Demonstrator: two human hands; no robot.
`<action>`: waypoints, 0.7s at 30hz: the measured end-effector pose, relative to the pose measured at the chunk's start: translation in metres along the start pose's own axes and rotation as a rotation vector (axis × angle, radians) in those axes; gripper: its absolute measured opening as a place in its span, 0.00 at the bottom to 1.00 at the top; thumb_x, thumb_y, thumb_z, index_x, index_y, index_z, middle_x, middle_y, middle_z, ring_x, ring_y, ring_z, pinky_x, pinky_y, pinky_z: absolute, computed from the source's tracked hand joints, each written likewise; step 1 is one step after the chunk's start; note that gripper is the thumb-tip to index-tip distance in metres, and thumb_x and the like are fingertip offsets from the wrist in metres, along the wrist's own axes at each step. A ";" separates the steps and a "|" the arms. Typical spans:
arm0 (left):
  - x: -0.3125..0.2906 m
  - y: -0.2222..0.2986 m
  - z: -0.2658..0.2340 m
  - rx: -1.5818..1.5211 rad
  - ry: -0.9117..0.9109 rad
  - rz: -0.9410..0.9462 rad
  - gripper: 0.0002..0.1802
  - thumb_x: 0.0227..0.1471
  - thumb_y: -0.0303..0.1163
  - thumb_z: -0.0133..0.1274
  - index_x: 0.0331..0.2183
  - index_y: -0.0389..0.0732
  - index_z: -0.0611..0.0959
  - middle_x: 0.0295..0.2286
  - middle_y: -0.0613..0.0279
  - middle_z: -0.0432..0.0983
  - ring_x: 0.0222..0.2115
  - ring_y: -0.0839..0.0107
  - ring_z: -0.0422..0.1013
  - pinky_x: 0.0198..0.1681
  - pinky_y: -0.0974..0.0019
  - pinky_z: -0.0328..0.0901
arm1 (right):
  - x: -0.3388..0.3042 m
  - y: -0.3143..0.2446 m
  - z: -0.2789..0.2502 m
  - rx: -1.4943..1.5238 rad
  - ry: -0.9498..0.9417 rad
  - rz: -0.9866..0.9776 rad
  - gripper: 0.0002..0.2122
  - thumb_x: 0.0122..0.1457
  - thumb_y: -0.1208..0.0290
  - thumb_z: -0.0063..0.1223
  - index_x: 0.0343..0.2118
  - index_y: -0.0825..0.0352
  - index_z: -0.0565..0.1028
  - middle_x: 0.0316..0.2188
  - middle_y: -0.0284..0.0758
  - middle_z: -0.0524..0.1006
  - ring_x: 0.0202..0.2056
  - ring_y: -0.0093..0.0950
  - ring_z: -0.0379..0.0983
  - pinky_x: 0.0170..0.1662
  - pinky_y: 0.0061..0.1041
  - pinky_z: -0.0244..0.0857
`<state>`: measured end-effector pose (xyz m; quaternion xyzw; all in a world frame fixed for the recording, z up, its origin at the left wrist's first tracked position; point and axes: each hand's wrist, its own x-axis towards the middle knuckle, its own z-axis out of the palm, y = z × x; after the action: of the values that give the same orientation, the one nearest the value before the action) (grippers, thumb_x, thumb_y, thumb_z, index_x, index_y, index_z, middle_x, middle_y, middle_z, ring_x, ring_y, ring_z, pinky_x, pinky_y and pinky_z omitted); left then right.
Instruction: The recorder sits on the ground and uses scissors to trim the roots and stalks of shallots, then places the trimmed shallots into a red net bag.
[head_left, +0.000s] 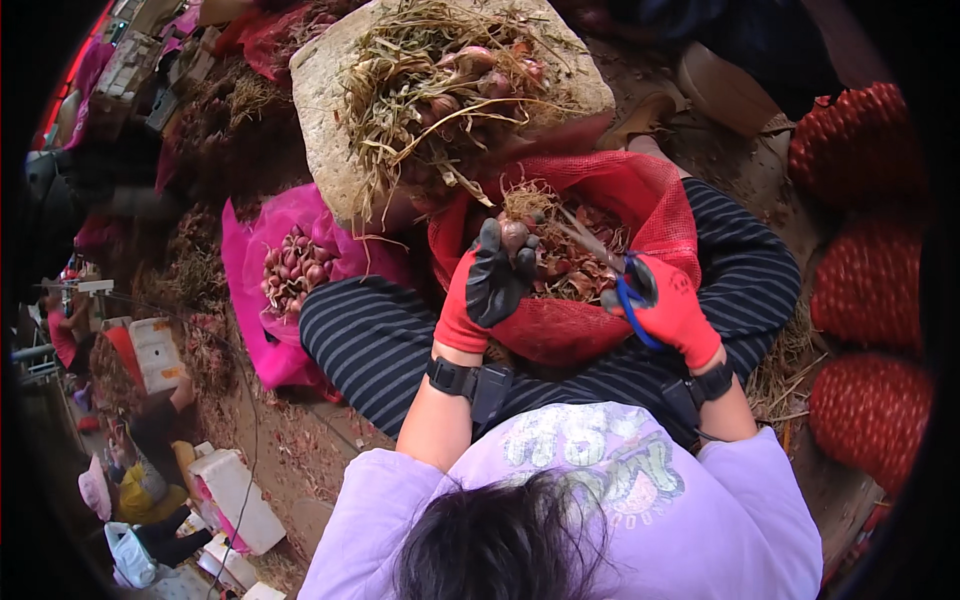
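My left hand, in a red glove with a dark grey palm, is closed around a shallot with its tuft of dry roots upward. In my right hand, gloved alike, are scissors with blue handles, their blades angled toward the bulb. Beneath both hands a red mesh bag lies open between my legs, holding papery skins and trimmings. Beyond it, a foam slab bears a heap of shallots with dried stalks. Trimmed shallots fill part of a magenta bag by my left knee.
Full red mesh sacks line the right side. White foam boxes and other people, one in a yellow top, are at the left. A thin cable crosses the littered ground.
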<state>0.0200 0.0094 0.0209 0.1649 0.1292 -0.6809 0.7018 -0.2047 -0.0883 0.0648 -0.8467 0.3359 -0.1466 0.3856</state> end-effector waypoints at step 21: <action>-0.012 -0.008 -0.001 1.297 -0.035 0.345 0.22 0.49 0.22 0.52 0.48 0.34 0.70 0.38 0.66 0.69 0.38 0.81 0.63 0.43 0.77 0.61 | -0.012 0.008 0.021 -0.264 -0.087 0.025 0.20 0.48 0.50 0.55 0.28 0.65 0.71 0.23 0.40 0.73 0.25 0.38 0.72 0.27 0.34 0.63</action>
<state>0.0120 0.0210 0.0243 0.5605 -0.3459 -0.5011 0.5614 -0.2059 -0.0721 0.0452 -0.8915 0.3457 -0.0596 0.2867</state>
